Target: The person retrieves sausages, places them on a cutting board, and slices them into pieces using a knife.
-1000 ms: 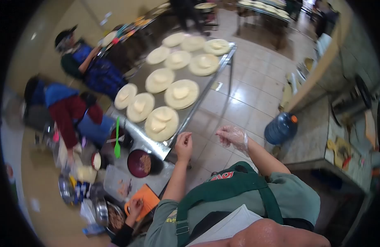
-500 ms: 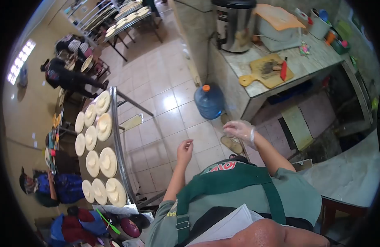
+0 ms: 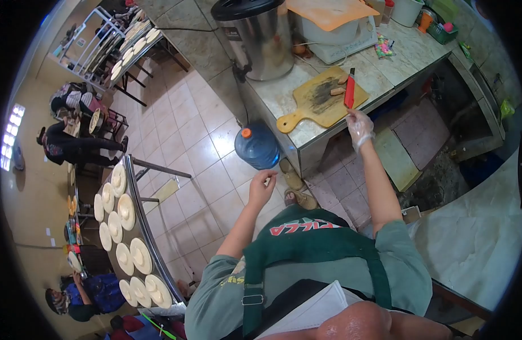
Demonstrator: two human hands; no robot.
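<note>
A clear plastic glove covers my right hand (image 3: 360, 127), which is at the counter's front edge with its fingertips at the lower end of a red knife (image 3: 350, 90). That knife lies across a wooden cutting board (image 3: 317, 99) beside small brown pieces (image 3: 338, 90). Whether the fingers have closed round the knife is too small to tell. My left hand (image 3: 262, 187) is bare and hangs over the floor near the blue water jug (image 3: 257, 148), its fingers curled loosely with thumb and fingertips a little apart, holding nothing.
On the tiled counter (image 3: 261, 93) stand a large metal urn (image 3: 261, 45) and a white scale (image 3: 346, 42). A metal table (image 3: 139, 218) with dough rounds (image 3: 141, 255) is at the left. Several people stand or bend farther left.
The view has swung right, from the dough table to the counter. My right hand has stretched forward to the cutting board and knife. My left hand remains in front of my body.
</note>
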